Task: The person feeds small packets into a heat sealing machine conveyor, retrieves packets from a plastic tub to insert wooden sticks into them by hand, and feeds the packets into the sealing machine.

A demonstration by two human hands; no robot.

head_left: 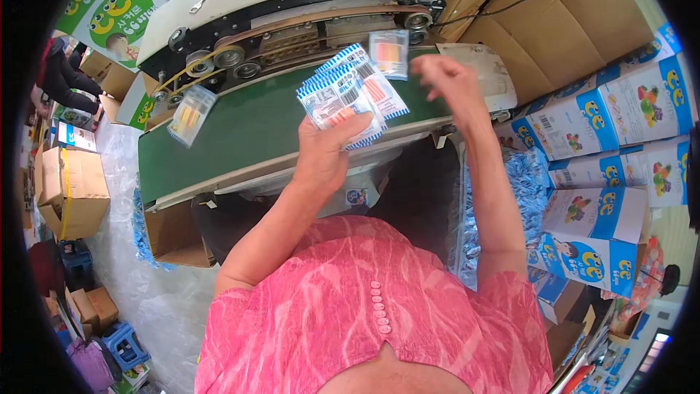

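Flat, blue-striped film packets [329, 102], long axes aslant forward-left, clamped in my left hand [324, 153]; right hand [456, 87] apart, unclenched.

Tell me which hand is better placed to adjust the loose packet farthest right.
Probably the right hand: it appears empty and is nearer that packet, while the left hand holds a fan of packets.

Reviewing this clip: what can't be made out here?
All in the head view:
- Right hand: fingertips blurred, apparently by motion.
- Left hand: most fingers hidden behind the held packets.
- Fine print on those packets: too small to read.
- Background person: head cut off by the dark edge.
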